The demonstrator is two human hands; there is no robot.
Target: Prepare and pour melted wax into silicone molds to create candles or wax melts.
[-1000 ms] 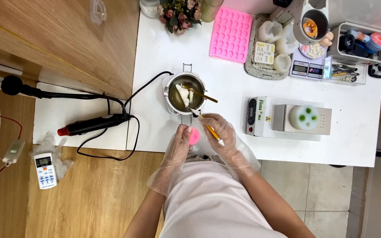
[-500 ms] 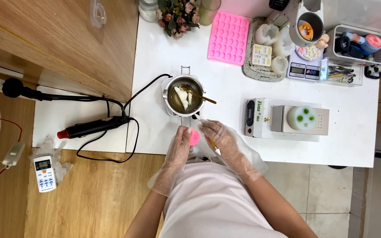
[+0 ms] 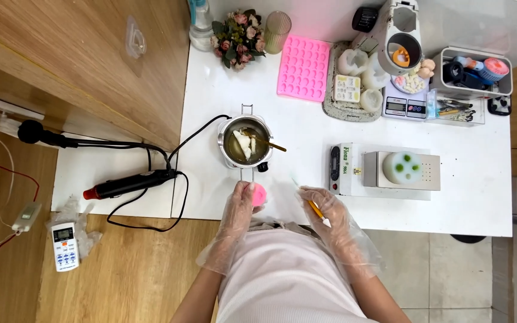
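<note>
My left hand (image 3: 239, 206), in a clear plastic glove, holds a small round pink mould (image 3: 259, 194) at the near edge of the white table (image 3: 306, 173). My gloved right hand (image 3: 324, 212) grips a thin yellow stick (image 3: 316, 209) close to my body, a little right of the pink mould. Just beyond my hands stands a small metal melting pot (image 3: 245, 143) with pale chunks in yellowish liquid and a stirrer resting across its rim.
A white hot plate (image 3: 384, 170) carries a round white piece with green dots (image 3: 403, 167). At the back are a pink silicone mould tray (image 3: 304, 67), a digital scale (image 3: 403, 106), a flower bunch (image 3: 239, 37) and a bin of tools (image 3: 473, 76). A heat gun (image 3: 128, 183) and its cable lie left.
My right hand has drawn the yellow stick back from near the pot toward my body. My left hand still holds the pink mould, now slightly lower.
</note>
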